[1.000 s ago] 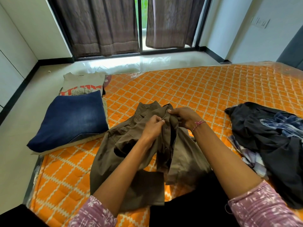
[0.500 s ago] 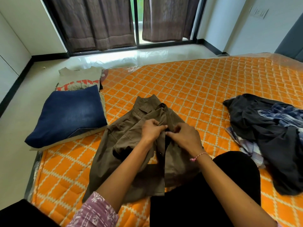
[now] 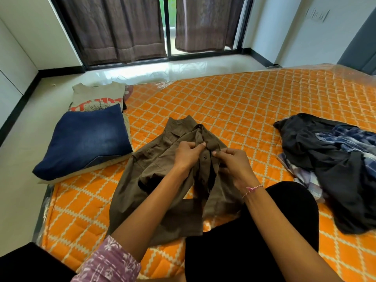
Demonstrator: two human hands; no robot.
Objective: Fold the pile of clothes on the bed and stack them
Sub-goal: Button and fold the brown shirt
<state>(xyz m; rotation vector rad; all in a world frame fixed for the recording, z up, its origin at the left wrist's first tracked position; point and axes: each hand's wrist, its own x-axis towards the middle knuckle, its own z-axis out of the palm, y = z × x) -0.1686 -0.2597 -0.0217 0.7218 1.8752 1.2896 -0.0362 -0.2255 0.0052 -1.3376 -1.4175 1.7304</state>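
A brown button-up shirt [image 3: 154, 176] lies spread on the orange patterned bed [image 3: 234, 102], collar pointing away from me. My left hand [image 3: 188, 152] pinches the left side of its button placket, and my right hand [image 3: 234, 163] pinches the right side, a dark button showing between them. At the left edge sits a stack of folded clothes, topped by folded blue jeans [image 3: 85, 141] with a grey printed T-shirt [image 3: 97, 96] behind. An unfolded pile of dark and plaid clothes [image 3: 333, 165] lies to the right.
My black-trousered knee [image 3: 254, 231] rests on the bed just below the shirt. A pale tiled floor [image 3: 20, 180] runs along the bed's left side. Brown curtains [image 3: 114, 27] cover a sliding glass door at the back.
My right hand came down the placket from near the collar to mid-chest, then both hands settled around a button. The view tilted down a little, bringing my knee into sight.
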